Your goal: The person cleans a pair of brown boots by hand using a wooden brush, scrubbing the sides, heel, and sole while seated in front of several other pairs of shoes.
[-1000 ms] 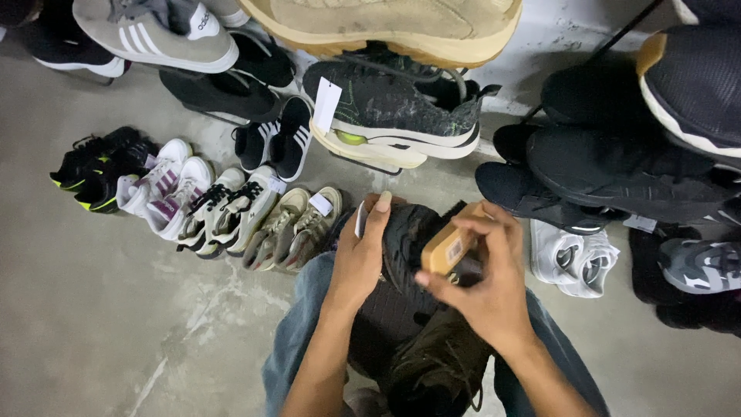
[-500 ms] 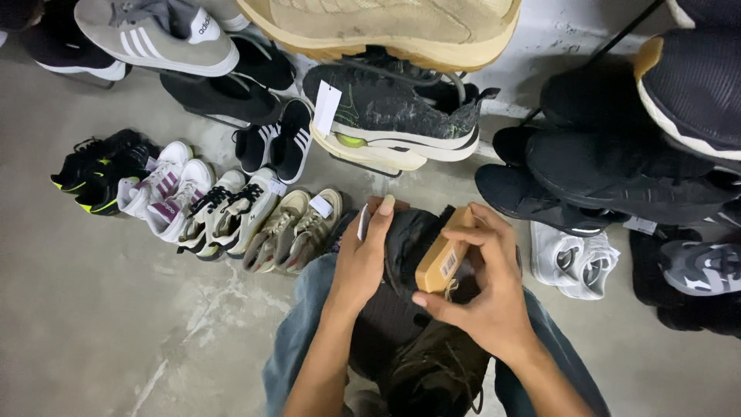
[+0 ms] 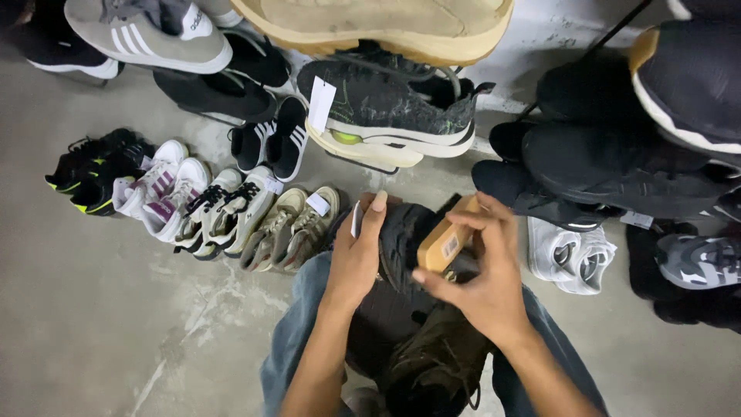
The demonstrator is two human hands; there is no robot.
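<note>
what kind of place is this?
Probably a shoe cleaning or resale workspace. Tagged pairs of sneakers line a bare concrete floor, and the right hand holds a wooden brush to a dark shoe steadied by the left hand.

A white rectangular tag (image 3: 321, 103) is hanging off the black sneaker (image 3: 386, 108); 2 smaller white tags (image 3: 317, 204) are lying on the floor pairs (image 3: 293, 228).

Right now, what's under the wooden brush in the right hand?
The wooden brush in the right hand lies on a dark shoe that the left hand steadies. Its bristles and the spot beneath are hidden.
</note>
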